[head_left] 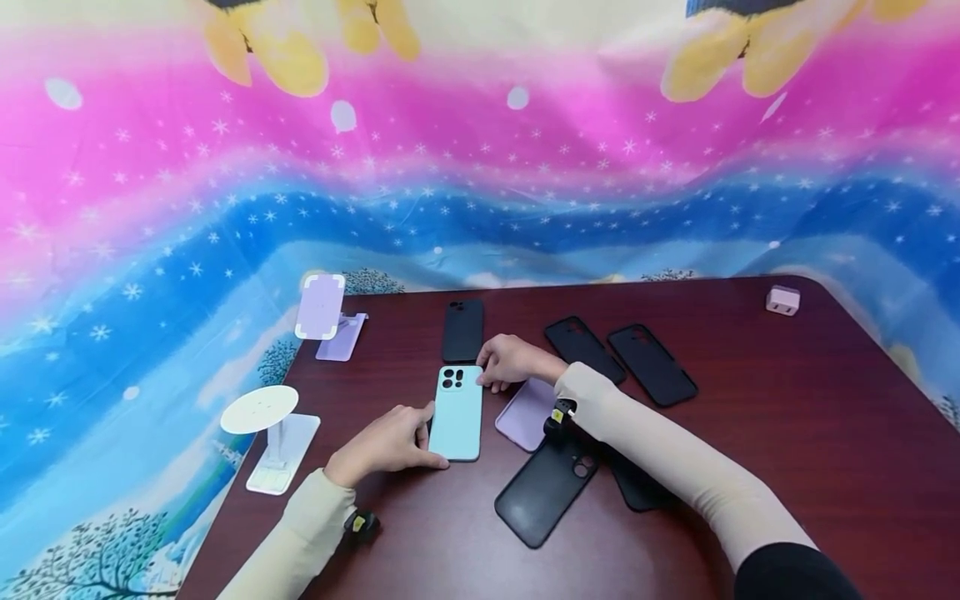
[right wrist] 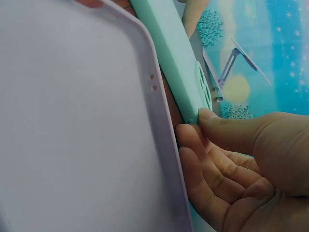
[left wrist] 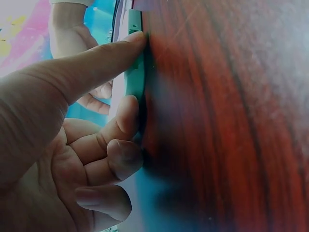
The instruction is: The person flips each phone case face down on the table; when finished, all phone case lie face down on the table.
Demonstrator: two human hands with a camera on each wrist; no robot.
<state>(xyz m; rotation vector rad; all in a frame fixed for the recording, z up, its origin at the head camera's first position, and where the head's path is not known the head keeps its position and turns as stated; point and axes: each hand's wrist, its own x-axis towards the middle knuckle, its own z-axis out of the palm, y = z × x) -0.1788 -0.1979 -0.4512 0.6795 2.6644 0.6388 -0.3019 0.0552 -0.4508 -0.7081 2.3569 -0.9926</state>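
Note:
A mint-green phone case (head_left: 457,425) lies back side up at the middle of the table, its camera cutouts at the far end. My left hand (head_left: 390,439) holds its near left corner, thumb at the bottom edge and fingers along the left side. Seen from the left wrist, the thumb (left wrist: 104,60) presses the case's green edge (left wrist: 136,82). At the far right corner, my right hand (head_left: 517,361) pinches the case between thumb and fingers. A lilac phone case (right wrist: 72,116), hollow side up, lies just beside the right hand.
Black phone cases lie around: one (head_left: 462,332) behind, two (head_left: 585,346) (head_left: 652,364) at the back right, one (head_left: 546,493) in front, another (head_left: 637,483) partly under my right forearm. A lilac stand (head_left: 341,336) and a white stand (head_left: 283,467) stand left. A white charger plug (head_left: 783,300) sits far right.

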